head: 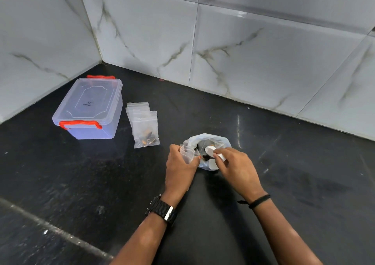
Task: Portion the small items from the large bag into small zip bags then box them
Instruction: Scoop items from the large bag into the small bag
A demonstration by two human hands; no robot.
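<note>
Hands first: your left hand (180,163) holds a small zip bag (187,153) open beside the large bag (221,141), so little items can drop in. Your right hand (235,163) pinches a white spoon (212,151) over it. Left of the large bag lie filled zip bags (145,128). Farther left, the closed box (89,110) shows a scribble I can't read.

Both bare forearms are running off the bottom edge. At centre, the right hand (233,164) is covering part of the white plastic spoon (211,150); the large clear bag's dark small items (204,150) are staying too small to identify.
</note>
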